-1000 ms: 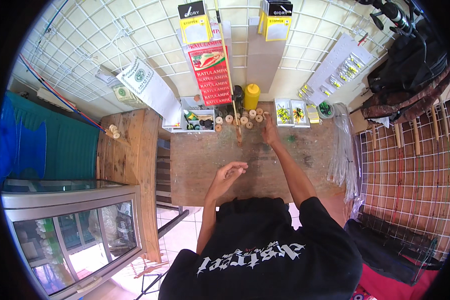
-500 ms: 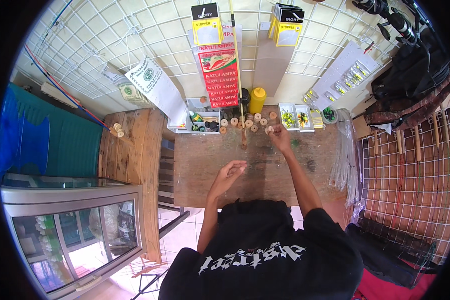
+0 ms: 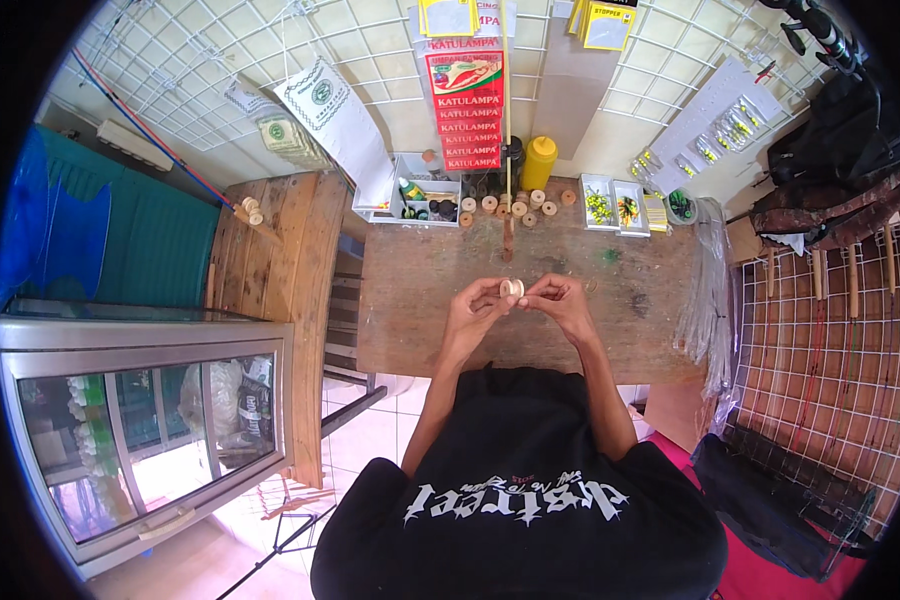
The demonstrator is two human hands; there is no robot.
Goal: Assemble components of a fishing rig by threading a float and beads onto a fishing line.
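Note:
A small pale wooden spool [image 3: 512,287] is held up over the near middle of the table. My left hand [image 3: 477,306] grips it from the left, fingers closed round its side. From the right, the pinched fingertips of my right hand [image 3: 560,299] meet the spool's lower right edge; whether they also pinch a line end is too small to see. Several similar wooden spools [image 3: 489,204] stand in a loose group at the table's back. Among them a thin upright rod [image 3: 508,130] rises from a narrow wooden piece [image 3: 508,243].
The wooden table [image 3: 420,300] backs onto a white wire grid. At its back are a left tray [image 3: 428,215], a yellow bottle [image 3: 539,165], and right-hand boxes [image 3: 613,225] of small bright parts. Clear plastic sleeves [image 3: 705,290] hang at the right edge; a glass cabinet [image 3: 150,440] stands left.
My right hand has drawn back from the spool group with one spool, toward me. My left hand, open before, has come up and closed on it. The view has shifted downward.

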